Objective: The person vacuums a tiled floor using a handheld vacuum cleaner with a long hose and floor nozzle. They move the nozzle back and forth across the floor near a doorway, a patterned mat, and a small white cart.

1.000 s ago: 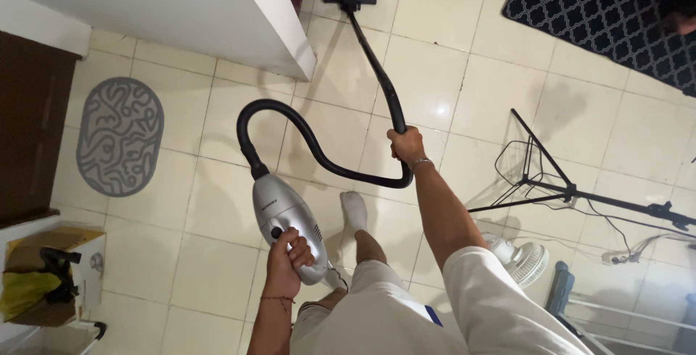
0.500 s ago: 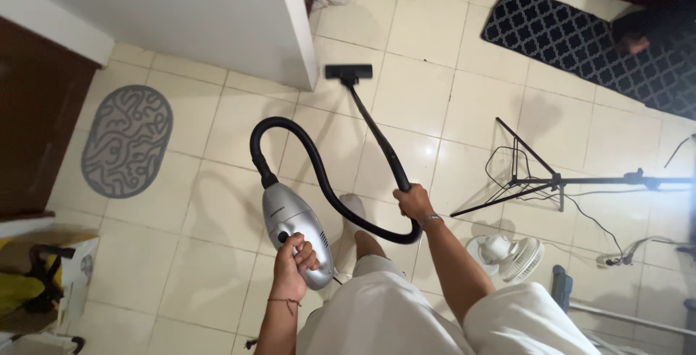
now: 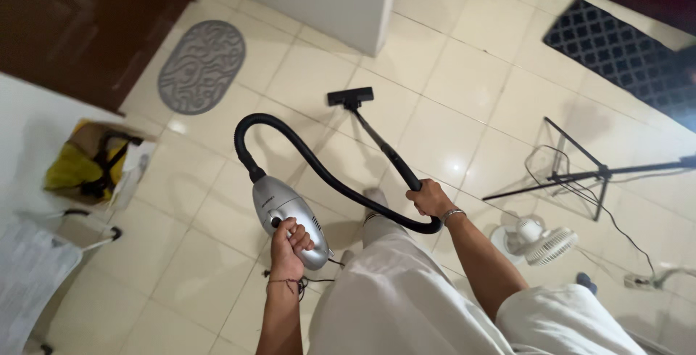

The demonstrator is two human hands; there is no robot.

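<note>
Head view, looking down on a person carrying a small canister vacuum over a tiled floor [image 3: 217, 275]. Left hand [image 3: 288, 245] is closed around the top handle of the silver vacuum body [image 3: 286, 213], which hangs clear of the floor beside the person's leg; holding it by that handle lets the weight hang straight down from the arm. Right hand [image 3: 429, 199] is wrapped tight around the upper end of the black wand [image 3: 377, 141], ahead of and to the right of the left hand, so the wand slopes forward and down. Its floor nozzle [image 3: 350, 97] lies flat on the tiles well ahead of both hands. Between the hands the black hose [image 3: 290, 145] runs in a loose loop, slack enough for the wand to swing freely. Right of the right hand stand a white fan [image 3: 540, 242] and a black tripod stand [image 3: 580, 177]; far ahead of the left hand lies a grey oval mat [image 3: 201, 67].
</note>
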